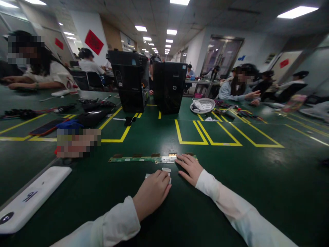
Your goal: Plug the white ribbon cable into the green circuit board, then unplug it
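A long, narrow green circuit board (144,159) with copper-coloured tabs along its far edge lies crosswise on the green table. My right hand (190,167) is open, its fingers spread and touching the board's right part, hiding some of it. Nearer to me, my left hand (154,187) curls with fingers together over small white pieces (166,169) on the table. These look like tape or paper, mostly covered by the fingers, so their exact kind is unclear.
Two black computer towers (169,87) stand ahead. A white basket (203,105) sits right of them, with cables and tools beyond. On the left lie a white casing (36,197), a black-and-orange flat item (47,127) and cables. Yellow tape (115,140) marks the table. Other people sit around.
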Motion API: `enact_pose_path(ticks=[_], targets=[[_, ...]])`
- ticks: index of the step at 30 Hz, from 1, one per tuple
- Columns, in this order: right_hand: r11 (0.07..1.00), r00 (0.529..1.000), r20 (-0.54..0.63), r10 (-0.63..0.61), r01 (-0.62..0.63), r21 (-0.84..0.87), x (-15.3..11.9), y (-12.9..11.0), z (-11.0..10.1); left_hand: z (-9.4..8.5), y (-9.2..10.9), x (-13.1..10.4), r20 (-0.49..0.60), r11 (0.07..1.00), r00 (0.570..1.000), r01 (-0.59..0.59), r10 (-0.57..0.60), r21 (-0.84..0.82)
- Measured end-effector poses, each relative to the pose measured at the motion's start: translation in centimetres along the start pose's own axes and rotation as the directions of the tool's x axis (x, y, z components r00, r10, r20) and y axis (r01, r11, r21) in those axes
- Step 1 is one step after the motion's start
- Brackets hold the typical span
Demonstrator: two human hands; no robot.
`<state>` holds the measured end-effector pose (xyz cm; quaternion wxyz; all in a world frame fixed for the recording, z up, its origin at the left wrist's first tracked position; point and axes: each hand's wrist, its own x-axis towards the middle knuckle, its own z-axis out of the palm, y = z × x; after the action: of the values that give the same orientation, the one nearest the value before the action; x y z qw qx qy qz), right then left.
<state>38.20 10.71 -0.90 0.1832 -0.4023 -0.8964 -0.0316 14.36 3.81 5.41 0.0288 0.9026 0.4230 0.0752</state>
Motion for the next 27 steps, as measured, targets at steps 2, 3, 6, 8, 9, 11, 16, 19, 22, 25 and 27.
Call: enact_pose_path(ticks=[2,3,6,8,9,11,16,19,22,25,27], targets=[[1.0,1.0,0.01,0.001,-0.001,0.015,0.0,0.0,-0.1,0.3,0.2,0.5,-0.019,1.0,1.0,0.008,-0.009,-0.015],[1.0,1.0,0.013,-0.002,0.002,0.027,-0.1,0.0,-0.1,0.4,0.2,0.7,-0.027,0.999,1.0,0.013,-0.014,-0.03],[0.998,1.0,0.021,-0.02,0.018,0.06,-0.2,-0.2,-0.3,1.0,0.2,0.6,-0.048,0.997,0.999,0.02,-0.023,-0.079],[0.997,0.999,0.026,-0.027,0.025,0.075,-0.3,-0.4,-0.5,1.3,0.2,0.4,-0.056,0.994,0.998,0.031,-0.037,-0.101],[0.997,0.999,0.028,-0.029,0.026,0.079,-0.4,-0.6,-0.7,1.4,0.2,0.3,-0.057,0.993,0.997,0.038,-0.044,-0.108],[0.996,0.999,0.031,-0.03,0.027,0.08,-0.5,-0.9,-0.9,1.6,0.3,0.1,-0.055,0.992,0.997,0.051,-0.057,-0.117],[0.997,0.999,0.032,-0.03,0.027,0.073,-0.9,-1.6,-1.2,2.1,0.5,0.0,-0.068,0.994,0.997,0.04,-0.048,-0.105],[0.997,0.999,0.029,-0.028,0.026,0.077,-0.9,-1.7,-1.2,2.2,0.6,-0.1,-0.069,0.995,0.997,0.023,-0.029,-0.095],[0.997,0.999,0.029,-0.028,0.026,0.078,-0.8,-1.7,-1.2,2.2,0.7,-0.1,-0.066,0.995,0.998,0.018,-0.025,-0.099],[0.997,0.999,0.036,-0.026,0.024,0.078,-0.8,-1.7,-1.1,2.3,0.7,0.0,-0.066,0.995,0.997,0.036,-0.043,-0.097],[0.996,0.999,0.04,-0.026,0.022,0.081,-0.8,-1.7,-1.2,2.4,0.7,0.0,-0.065,0.994,0.996,0.054,-0.06,-0.093]])
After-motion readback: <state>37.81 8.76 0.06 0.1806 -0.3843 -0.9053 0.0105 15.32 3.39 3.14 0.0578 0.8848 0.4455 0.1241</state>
